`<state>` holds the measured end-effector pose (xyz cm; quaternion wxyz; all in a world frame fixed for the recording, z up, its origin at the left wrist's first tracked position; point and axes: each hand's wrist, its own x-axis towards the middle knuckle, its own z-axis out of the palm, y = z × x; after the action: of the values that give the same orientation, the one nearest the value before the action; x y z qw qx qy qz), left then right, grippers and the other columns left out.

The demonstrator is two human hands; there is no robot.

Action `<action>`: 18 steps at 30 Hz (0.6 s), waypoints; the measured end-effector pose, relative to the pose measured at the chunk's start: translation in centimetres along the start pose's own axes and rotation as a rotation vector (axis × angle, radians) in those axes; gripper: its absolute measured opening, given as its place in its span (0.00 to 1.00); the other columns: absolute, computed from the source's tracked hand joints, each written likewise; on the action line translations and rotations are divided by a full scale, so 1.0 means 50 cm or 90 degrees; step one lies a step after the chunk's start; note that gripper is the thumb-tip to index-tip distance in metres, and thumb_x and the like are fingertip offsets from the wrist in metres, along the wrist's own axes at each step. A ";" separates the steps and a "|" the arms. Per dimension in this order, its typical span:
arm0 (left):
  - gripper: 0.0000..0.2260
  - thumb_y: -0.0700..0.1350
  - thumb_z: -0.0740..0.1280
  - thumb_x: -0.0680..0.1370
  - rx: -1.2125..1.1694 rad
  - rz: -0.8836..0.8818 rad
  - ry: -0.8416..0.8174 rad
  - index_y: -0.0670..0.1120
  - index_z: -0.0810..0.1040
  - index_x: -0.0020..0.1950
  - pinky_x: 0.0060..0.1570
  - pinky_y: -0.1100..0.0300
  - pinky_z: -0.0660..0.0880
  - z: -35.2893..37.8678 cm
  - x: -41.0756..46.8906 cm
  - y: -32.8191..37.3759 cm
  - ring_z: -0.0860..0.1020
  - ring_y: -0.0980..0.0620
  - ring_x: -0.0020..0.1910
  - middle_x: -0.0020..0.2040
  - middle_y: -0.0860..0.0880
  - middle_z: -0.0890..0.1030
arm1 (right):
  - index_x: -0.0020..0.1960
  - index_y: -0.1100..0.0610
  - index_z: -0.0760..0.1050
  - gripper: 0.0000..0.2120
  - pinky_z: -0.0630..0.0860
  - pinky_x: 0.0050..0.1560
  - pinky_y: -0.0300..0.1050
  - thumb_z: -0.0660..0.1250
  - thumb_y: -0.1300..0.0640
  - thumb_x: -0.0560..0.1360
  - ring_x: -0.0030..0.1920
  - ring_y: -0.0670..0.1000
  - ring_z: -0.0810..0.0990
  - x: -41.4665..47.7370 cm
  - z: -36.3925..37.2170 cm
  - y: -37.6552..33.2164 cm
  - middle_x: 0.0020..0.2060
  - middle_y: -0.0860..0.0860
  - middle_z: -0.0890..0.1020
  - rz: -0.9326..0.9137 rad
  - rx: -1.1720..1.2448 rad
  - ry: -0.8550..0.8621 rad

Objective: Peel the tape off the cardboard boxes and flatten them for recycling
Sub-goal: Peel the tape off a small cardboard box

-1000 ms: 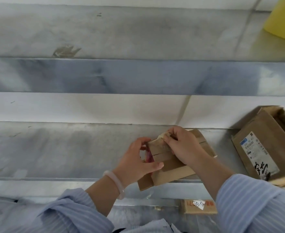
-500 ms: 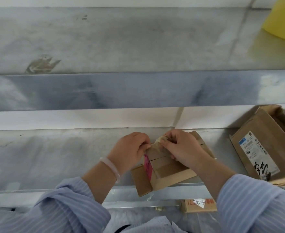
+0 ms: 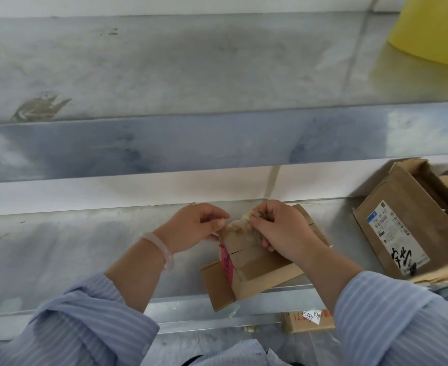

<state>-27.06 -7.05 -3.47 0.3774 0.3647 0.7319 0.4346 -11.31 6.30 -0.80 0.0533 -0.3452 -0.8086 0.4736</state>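
A small brown cardboard box (image 3: 254,270) with a pink label on its left side lies on the metal shelf (image 3: 85,247), its near corner over the front edge. My left hand (image 3: 193,225) pinches the box's far left edge. My right hand (image 3: 281,231) rests over the box's far right part and pinches a crumpled wad of clear tape (image 3: 242,223) that stretches between the two hands. An end flap hangs open at the near left.
A bigger opened cardboard box (image 3: 402,223) with a white shipping label lies at the right on the same shelf. A yellow tub (image 3: 434,25) stands on the upper shelf at far right. A flat cardboard piece (image 3: 307,319) lies below the shelf edge.
My left hand moved from gripping the box's left side up to its far edge, close to my right hand. The tape wad has grown and lifted off the box.
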 end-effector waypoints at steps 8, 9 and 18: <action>0.11 0.39 0.62 0.80 0.211 -0.029 0.000 0.53 0.77 0.41 0.47 0.58 0.81 0.011 0.011 -0.007 0.83 0.54 0.40 0.42 0.52 0.81 | 0.47 0.48 0.76 0.03 0.76 0.31 0.35 0.65 0.51 0.79 0.26 0.42 0.77 0.001 -0.001 0.002 0.30 0.50 0.83 -0.003 -0.010 -0.008; 0.11 0.39 0.61 0.80 0.215 -0.033 0.005 0.51 0.76 0.41 0.47 0.56 0.81 0.013 0.013 -0.008 0.83 0.54 0.40 0.42 0.51 0.81 | 0.47 0.49 0.76 0.04 0.76 0.30 0.35 0.65 0.50 0.79 0.25 0.42 0.76 0.001 -0.001 0.002 0.31 0.50 0.83 -0.004 -0.019 -0.009; 0.10 0.40 0.57 0.81 0.310 0.030 0.075 0.50 0.74 0.44 0.32 0.66 0.72 0.039 0.038 0.024 0.78 0.54 0.33 0.39 0.53 0.81 | 0.47 0.49 0.76 0.03 0.76 0.31 0.36 0.65 0.50 0.78 0.26 0.42 0.78 -0.002 -0.001 0.001 0.31 0.49 0.83 0.012 -0.028 -0.004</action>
<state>-25.95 -4.28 -3.48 0.2246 0.4355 0.8274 0.2744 -11.21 6.28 -0.79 0.0388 -0.3523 -0.8157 0.4572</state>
